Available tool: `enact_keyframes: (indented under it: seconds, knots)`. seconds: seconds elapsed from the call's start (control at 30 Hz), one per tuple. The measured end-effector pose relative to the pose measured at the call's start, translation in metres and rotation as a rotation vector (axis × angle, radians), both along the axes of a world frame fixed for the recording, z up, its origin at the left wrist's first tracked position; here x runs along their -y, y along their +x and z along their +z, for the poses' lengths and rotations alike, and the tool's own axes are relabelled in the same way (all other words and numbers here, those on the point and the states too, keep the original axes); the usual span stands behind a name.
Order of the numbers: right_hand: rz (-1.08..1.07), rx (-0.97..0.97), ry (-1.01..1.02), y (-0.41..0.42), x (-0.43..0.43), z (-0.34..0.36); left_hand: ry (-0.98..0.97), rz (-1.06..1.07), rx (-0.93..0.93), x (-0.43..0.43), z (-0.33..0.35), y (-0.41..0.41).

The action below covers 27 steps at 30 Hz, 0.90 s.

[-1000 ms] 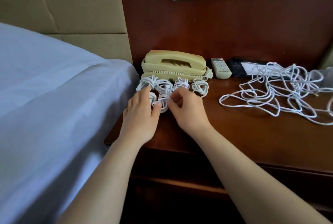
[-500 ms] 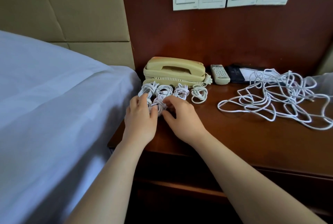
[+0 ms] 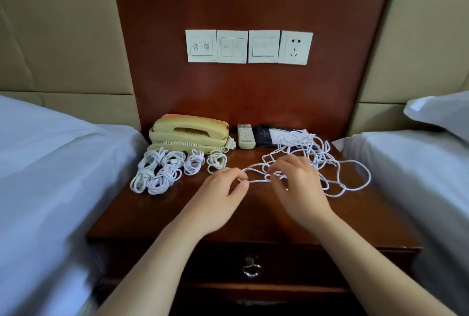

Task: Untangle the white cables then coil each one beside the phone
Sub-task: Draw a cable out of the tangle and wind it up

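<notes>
Both hands at cable tangle (image 3: 317, 155) on tabletop (image 3: 177, 214).
Head: left hand (image 3: 218, 196) fingers pinch one strand (image 3: 256, 180); right hand (image 3: 297, 188) fingers curled, pinching tangle at 2 o'clock. Coils (image 3: 167, 171) at 10 o'clock, just before phone (image 3: 189, 133).

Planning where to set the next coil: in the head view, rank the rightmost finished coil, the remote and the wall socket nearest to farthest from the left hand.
1. Rightmost coil, just behind the left hand, which pinches a loose cable.
2. Remote, farther back, right of the phone.
3. Wall socket, highest, above the remote.
</notes>
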State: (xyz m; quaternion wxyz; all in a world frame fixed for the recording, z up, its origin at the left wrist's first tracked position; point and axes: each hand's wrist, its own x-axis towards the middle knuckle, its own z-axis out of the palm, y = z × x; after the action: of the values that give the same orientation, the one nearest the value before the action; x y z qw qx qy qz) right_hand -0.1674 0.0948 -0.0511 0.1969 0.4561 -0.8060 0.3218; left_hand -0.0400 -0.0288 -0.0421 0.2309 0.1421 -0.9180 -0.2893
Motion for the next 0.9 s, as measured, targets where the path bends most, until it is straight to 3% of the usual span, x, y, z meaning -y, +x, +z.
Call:
enact_keyframes:
  seconds: [0.13,0.2,0.27,0.47,0.57,0.77,0.9]
  knots:
    - [-0.271,-0.047,-0.011,-0.027,-0.04,-0.012,-0.019,0.082,0.021,-0.015,-0.016,-0.035]
    - [-0.357,-0.011,0.115,-0.039,-0.054,-0.023,-0.046,0.156,0.072,-0.021,-0.023,-0.056]
    - [-0.356,0.106,0.249,-0.051,-0.06,-0.031,-0.046,0.22,0.097,-0.025,-0.028,-0.077]
    - [-0.177,0.208,0.227,-0.08,-0.048,-0.032,-0.249,0.253,0.229,-0.036,-0.043,-0.12]
    - [-0.134,0.176,0.272,-0.086,-0.041,-0.032,-0.23,0.246,0.164,-0.024,-0.046,-0.124]
    - [-0.116,0.169,0.293,-0.095,-0.027,-0.032,-0.007,0.194,-0.061,-0.002,-0.045,-0.113]
    - [-0.199,-0.019,0.246,-0.091,-0.029,-0.035,0.009,0.242,-0.198,0.006,-0.046,-0.101]
